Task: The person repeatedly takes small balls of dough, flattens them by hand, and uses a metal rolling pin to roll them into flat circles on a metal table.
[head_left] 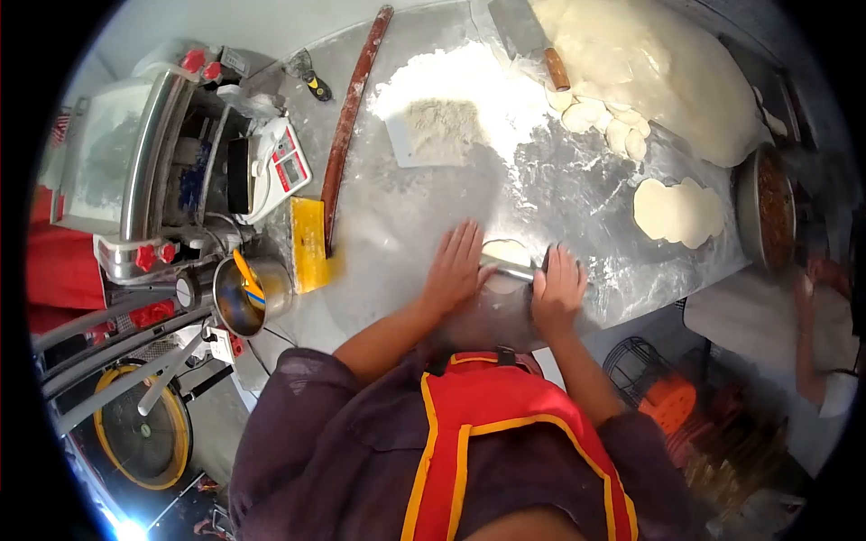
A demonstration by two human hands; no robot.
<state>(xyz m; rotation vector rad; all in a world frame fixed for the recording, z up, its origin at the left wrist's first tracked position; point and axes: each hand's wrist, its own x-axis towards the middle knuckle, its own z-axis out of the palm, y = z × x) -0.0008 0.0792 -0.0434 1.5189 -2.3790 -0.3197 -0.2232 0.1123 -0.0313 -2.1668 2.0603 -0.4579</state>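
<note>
A small metal rolling pin (pixel 511 269) lies across a round dough disc (pixel 505 250) on the floured steel table (pixel 406 216). My left hand (pixel 456 266) presses flat on the pin's left end with the fingers stretched out. On the pin's right end, my right hand (pixel 557 288) rests with its fingers curled over it. Only the far half of the disc shows between my hands.
Flattened wrappers (pixel 678 212), small dough pieces (pixel 600 117), a large dough mass (pixel 658 72) and a cleaver (pixel 528 32) lie far right. Flour pile (pixel 460 99), long wooden pin (pixel 352 117), yellow scraper (pixel 308 243), scale (pixel 280 167), filling bowl (pixel 776 212). Another person's arm (pixel 816 334) is at right.
</note>
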